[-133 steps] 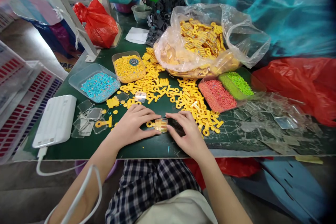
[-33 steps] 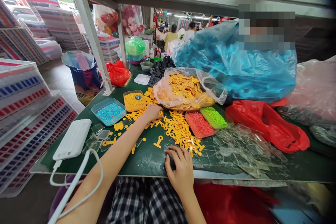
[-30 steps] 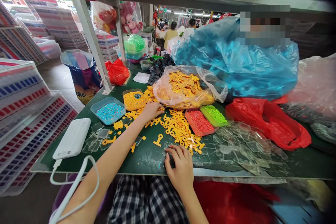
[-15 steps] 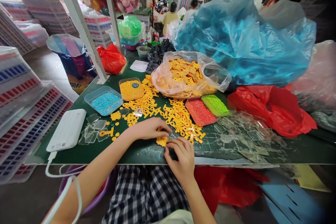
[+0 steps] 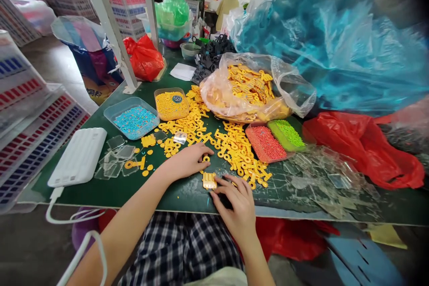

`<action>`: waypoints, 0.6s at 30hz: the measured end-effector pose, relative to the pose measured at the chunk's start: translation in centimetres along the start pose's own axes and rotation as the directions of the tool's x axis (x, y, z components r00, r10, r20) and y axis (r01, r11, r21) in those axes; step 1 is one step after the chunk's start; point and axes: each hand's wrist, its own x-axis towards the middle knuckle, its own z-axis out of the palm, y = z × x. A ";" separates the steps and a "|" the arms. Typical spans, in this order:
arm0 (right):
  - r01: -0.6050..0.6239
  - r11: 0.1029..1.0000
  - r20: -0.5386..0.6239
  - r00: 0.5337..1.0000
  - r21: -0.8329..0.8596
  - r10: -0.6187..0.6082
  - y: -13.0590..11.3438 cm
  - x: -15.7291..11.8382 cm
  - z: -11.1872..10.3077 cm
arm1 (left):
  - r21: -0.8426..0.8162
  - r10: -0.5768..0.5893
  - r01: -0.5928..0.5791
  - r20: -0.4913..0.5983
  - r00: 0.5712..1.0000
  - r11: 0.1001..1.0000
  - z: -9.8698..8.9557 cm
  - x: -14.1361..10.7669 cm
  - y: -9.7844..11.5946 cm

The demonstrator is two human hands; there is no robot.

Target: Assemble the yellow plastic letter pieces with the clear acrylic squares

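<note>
Apparently, plate-positioning step; next move calls for light, steady alignment.
Left hand [image 5: 188,161] curls at yellow ring [image 5: 206,159], hold unclear; right hand [image 5: 238,208], half-open, touches slotted yellow plate [image 5: 209,181].

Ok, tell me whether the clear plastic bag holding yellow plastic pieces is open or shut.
Open. The clear plastic bag has its mouth spread wide, and the yellow plastic pieces inside show uncovered through it.

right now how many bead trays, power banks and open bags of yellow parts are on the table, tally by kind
Bead trays: 4 (blue tray, yellow tray, red tray, green tray)
Power bank: 1
Open bag of yellow parts: 1
Total: 6
</note>
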 end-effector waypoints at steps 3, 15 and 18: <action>0.032 0.999 0.065 0.997 -0.006 -0.032 0.0 0.1 -0.4 | -0.092 -0.042 0.036 -0.058 0.997 0.995 -1.5 -0.6 0.3; 0.049 0.998 0.152 0.987 -0.034 -0.044 0.2 -0.3 -1.0 | -0.420 -0.177 0.202 0.098 0.979 0.885 -2.6 -1.3 2.0; 0.058 0.997 0.183 0.982 -0.047 -0.049 0.3 -0.2 -0.9 | -0.399 -0.184 0.230 0.149 0.971 0.888 -2.7 -1.4 2.1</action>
